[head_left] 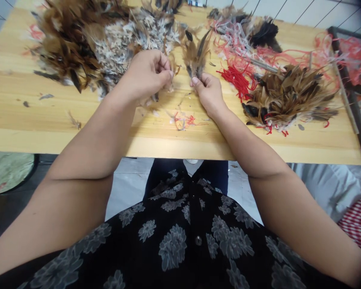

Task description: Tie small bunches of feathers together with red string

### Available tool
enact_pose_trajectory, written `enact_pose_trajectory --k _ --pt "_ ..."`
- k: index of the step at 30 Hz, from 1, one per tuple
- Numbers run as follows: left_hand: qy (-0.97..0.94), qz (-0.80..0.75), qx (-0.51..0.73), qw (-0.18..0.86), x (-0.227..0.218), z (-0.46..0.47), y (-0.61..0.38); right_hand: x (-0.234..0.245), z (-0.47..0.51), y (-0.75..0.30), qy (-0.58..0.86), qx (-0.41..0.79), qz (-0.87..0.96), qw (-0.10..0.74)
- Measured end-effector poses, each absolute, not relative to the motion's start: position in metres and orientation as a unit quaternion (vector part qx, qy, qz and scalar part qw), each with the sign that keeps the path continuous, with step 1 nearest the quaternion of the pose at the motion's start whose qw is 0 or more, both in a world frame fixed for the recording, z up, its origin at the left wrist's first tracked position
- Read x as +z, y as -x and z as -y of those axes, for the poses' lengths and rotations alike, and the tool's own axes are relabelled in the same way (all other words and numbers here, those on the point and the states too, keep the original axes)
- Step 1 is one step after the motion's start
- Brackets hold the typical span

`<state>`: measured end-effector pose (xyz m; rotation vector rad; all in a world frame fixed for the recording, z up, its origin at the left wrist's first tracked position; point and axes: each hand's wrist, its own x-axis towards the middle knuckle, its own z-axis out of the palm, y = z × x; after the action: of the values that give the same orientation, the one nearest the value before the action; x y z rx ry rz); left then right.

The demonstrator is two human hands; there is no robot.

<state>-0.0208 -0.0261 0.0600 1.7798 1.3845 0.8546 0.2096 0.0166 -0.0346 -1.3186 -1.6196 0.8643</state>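
My right hand pinches the base of a small bunch of brown and black feathers that stands up from its fingertips over the wooden table. My left hand is curled closed just to the left, fingertips pressed together at the edge of a big heap of brown, white and speckled feathers; what it pinches is too small to make out. The two hands are a few centimetres apart.
A second pile of brown and black feathers lies at the right, beside a clump of red thread. Tangled red and white strings spread across the back right. Thread scraps lie near the front edge. A dark frame borders the right.
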Motion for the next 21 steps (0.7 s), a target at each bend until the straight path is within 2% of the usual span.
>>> enact_pose_trajectory --k 3,9,16,21 --pt "-0.648 -0.513 0.355 0.436 0.056 0.026 0.014 -0.031 -0.014 -0.208 0.532 0.348 0.649 0.418" --pt "-0.625 -0.496 0.368 0.477 0.043 0.022 0.007 -0.030 -0.009 -0.203 0.527 0.370 0.643 0.415" --pt "-0.686 -0.504 0.322 0.414 0.022 0.010 0.011 -0.034 -0.008 -0.202 0.509 0.393 0.639 0.422" --pt "-0.683 -0.507 0.355 0.388 0.012 0.007 0.007 -0.032 -0.008 -0.202 0.499 0.400 0.647 0.415"
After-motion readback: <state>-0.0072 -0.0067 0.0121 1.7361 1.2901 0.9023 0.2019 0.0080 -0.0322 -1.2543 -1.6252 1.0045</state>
